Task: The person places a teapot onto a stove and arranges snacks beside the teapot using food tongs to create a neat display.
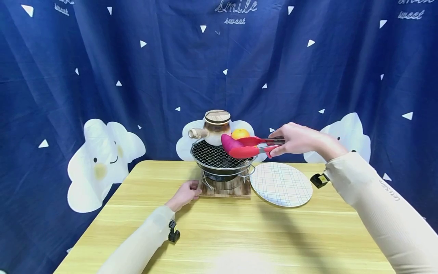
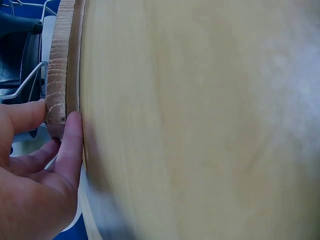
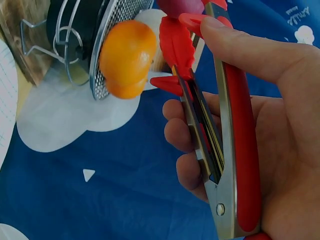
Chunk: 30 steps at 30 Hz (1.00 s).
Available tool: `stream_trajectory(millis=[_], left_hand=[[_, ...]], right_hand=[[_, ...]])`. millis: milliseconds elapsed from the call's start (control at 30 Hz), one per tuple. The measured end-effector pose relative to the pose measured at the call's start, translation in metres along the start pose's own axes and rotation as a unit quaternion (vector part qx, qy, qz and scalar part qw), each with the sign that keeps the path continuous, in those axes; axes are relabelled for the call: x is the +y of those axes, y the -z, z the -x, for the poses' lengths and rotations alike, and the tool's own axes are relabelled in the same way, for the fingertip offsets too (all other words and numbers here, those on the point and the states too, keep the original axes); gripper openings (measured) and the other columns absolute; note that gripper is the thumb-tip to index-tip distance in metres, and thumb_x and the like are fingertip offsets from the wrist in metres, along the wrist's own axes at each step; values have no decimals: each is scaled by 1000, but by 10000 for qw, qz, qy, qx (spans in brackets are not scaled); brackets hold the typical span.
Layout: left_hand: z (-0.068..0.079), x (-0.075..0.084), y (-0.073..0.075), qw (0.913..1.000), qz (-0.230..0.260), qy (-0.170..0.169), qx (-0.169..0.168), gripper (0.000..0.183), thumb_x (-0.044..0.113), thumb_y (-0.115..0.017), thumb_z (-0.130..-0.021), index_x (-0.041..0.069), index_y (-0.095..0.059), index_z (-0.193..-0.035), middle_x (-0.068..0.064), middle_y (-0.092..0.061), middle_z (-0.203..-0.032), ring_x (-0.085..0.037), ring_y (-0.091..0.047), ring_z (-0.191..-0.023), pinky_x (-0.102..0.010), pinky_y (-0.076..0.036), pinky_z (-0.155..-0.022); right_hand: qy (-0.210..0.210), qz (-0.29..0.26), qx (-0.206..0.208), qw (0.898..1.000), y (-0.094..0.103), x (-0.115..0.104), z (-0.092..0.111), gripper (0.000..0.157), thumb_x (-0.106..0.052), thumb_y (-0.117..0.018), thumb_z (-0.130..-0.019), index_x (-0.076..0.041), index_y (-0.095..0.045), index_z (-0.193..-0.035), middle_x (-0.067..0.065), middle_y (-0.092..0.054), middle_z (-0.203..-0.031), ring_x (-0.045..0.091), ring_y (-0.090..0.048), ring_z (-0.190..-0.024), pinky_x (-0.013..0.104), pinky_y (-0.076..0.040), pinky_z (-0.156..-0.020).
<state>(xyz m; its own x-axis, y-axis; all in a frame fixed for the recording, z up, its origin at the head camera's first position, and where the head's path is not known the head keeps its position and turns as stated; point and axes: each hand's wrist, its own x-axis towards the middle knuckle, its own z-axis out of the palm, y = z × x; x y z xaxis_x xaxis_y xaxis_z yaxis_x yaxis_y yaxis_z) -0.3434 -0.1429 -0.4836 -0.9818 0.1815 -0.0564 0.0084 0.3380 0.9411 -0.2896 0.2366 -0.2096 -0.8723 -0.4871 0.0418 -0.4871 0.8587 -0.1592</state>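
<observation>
My right hand (image 1: 301, 137) holds a pair of red-tipped tongs (image 1: 243, 152) over a round tabletop grill. Between the tong tips is a purple, oblong thing like a sweet potato (image 1: 229, 143), above the wire grate (image 1: 212, 155). Orange fruit (image 3: 127, 50) lies on the grate in the right wrist view, partly behind the tongs in the head view. Down at the left front corner of the grill's wooden board (image 1: 224, 193), my left hand (image 1: 184, 195) pinches the edge. In the left wrist view its thumb and fingers are on opposite sides of the board (image 2: 59, 75).
A small clay teapot (image 1: 216, 129) with a wooden lid and side handle stands on the grate's back. Right of the grill lies a round checked plate (image 1: 282, 184). The wooden table (image 1: 219, 232) ends at a blue curtain (image 1: 164, 76) with white clouds.
</observation>
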Motion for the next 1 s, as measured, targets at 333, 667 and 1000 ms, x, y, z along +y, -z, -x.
stream_trajectory(millis=[333,667,1000], left_hand=[[3,2,0,10000,-71,11,-68,54,5,-62,-96,-9,-43,-144,-27,-58,-122,-33,-69,-98,-41,-62,-88],[3,1,0,9999,-128,32,-68,54,7,-61,-97,-8,-43,-145,-27,-58,-123,-35,-70,-98,-41,-62,-88],[1,0,0,10000,-27,10,-78,54,5,-61,-96,-9,-42,-144,-28,-57,-124,-34,-68,-99,-40,-62,-89]], right_hand=[[80,243,-56,9997,-6,-8,-12,57,-42,-81,-84,-5,-70,-125,0,-73,-96,16,-63,-82,33,-55,-70],[32,374,-164,9992,-7,-18,-26,62,-46,-82,-82,-8,-69,-128,0,-73,-99,17,-62,-84,34,-53,-71],[167,570,-248,9979,-8,-30,-39,43,-43,-81,-83,-15,-74,-115,-2,-70,-91,17,-60,-78,32,-48,-64]])
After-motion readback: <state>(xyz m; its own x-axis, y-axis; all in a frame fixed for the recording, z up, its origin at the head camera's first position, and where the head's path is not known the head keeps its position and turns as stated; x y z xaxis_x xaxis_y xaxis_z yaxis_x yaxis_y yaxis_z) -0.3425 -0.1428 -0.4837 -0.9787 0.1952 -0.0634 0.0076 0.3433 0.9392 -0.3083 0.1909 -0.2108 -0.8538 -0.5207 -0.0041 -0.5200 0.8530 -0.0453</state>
